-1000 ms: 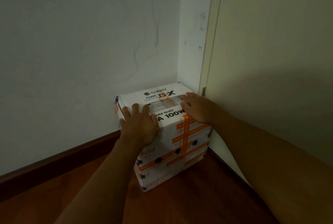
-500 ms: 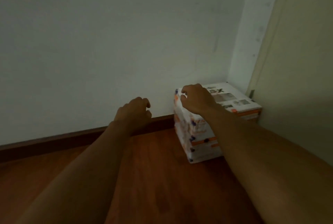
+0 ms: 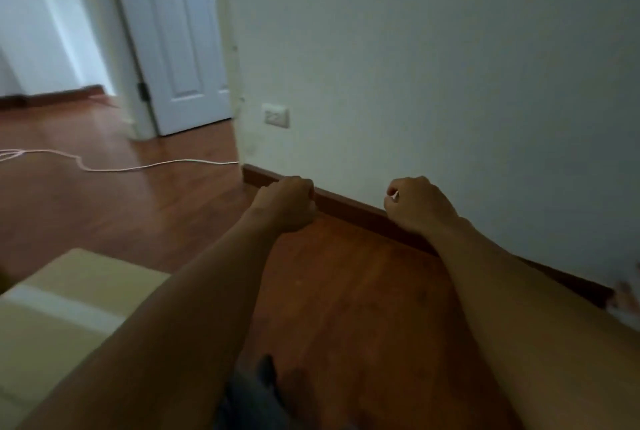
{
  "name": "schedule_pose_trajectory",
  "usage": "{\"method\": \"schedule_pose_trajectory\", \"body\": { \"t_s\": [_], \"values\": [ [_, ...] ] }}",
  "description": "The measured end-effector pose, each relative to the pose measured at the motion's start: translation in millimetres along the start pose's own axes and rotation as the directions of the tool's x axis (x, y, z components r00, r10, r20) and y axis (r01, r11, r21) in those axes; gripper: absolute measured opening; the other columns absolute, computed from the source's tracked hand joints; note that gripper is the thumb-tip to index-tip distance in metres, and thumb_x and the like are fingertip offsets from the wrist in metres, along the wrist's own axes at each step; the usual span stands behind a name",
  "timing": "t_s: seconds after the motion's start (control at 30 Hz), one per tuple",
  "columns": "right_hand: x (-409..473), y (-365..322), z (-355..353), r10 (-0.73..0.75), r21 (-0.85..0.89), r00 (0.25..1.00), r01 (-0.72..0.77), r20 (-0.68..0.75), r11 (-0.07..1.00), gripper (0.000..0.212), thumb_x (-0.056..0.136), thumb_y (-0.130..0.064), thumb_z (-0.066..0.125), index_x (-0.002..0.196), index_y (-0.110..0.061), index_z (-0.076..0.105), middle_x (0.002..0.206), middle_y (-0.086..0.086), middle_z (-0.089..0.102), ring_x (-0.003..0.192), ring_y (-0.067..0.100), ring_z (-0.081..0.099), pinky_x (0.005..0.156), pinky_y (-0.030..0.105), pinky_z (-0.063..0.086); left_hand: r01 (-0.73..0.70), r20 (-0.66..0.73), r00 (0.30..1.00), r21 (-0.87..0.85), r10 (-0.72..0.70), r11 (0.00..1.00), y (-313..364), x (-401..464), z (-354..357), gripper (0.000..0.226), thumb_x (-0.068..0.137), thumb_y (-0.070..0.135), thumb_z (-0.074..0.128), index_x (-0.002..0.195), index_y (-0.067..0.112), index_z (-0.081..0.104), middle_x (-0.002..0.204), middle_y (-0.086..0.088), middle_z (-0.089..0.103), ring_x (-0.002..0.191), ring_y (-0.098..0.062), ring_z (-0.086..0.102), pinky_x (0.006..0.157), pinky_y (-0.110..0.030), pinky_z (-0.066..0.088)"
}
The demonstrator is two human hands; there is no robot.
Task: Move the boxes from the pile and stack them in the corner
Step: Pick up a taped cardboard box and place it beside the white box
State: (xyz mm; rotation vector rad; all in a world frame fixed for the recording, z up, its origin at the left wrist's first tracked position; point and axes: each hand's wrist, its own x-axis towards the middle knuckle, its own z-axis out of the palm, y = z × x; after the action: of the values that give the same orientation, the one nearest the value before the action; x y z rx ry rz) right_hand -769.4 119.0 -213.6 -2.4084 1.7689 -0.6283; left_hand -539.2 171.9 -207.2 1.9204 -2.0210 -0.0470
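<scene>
Dim interior – brightest light enters beyond the door [image 3: 180,38] at upper left; floor [image 3: 363,308] in deep shadow – motion blur softens edges, wide-angle bowing throughout.

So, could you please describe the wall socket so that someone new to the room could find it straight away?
Start at the white panelled door at the upper left and go right, past the corner onto the plain wall. The socket sits low there, above the brown skirting board. It is the only fitting on that wall, a small pale rectangular plate.

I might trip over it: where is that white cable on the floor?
In the head view the white cable snakes across the wooden floor at left, ending by the wall corner below the socket.
</scene>
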Motion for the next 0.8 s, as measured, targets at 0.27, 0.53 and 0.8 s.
{"method": "schedule_pose_trajectory", "body": {
  "t_s": [0.27, 0.53, 0.8],
  "values": [
    [12.9, -170.8, 85.8, -0.196, 0.103, 0.964, 0.18, 0.178, 0.978, 0.031, 0.093, -0.035, 0.056, 0.109, -0.013, 0.07, 0.106, 0.012, 0.07, 0.094, 0.03, 0.067, 0.084, 0.041, 0.056, 0.338, -0.073, 0.94, 0.05, -0.334, 0.94, -183.5, -95.3, -46.0, 0.022, 0.084, 0.023, 0.058, 0.099, 0.012, 0.071, 0.105, -0.012, 0.069, 0.095, -0.033, 0.064, 0.079, -0.038, 0.053],
    [-34.9, -294.4, 183.7, -0.348, 0.243, 0.778, 0.255, 0.523, 0.936, 0.073, 0.092, -0.053, 0.059, 0.151, -0.016, 0.039, 0.155, 0.015, 0.038, 0.138, 0.032, 0.042, 0.106, 0.04, 0.038, 0.667, -0.043, 0.743, 0.143, -0.668, 0.732, -308.4, -218.2, -12.6, 0.055, 0.089, 0.049, 0.056, 0.135, 0.02, 0.051, 0.148, -0.008, 0.042, 0.13, -0.031, 0.046, 0.1, -0.05, 0.045],
    [-59.7, -308.2, 285.3, -0.323, 0.189, 0.711, 0.264, 0.624, 0.946, 0.077, 0.089, -0.069, 0.038, 0.151, -0.027, 0.022, 0.164, 0.018, 0.01, 0.151, 0.042, 0.001, 0.119, 0.051, 0.011, 0.779, 0.145, 0.595, 0.139, -0.791, 0.612, -370.9, -264.1, 16.6, 0.11, 0.067, 0.09, 0.045, 0.155, 0.034, 0.012, 0.166, -0.008, -0.006, 0.151, -0.036, -0.01, 0.114, -0.068, 0.007]
  ]
}}
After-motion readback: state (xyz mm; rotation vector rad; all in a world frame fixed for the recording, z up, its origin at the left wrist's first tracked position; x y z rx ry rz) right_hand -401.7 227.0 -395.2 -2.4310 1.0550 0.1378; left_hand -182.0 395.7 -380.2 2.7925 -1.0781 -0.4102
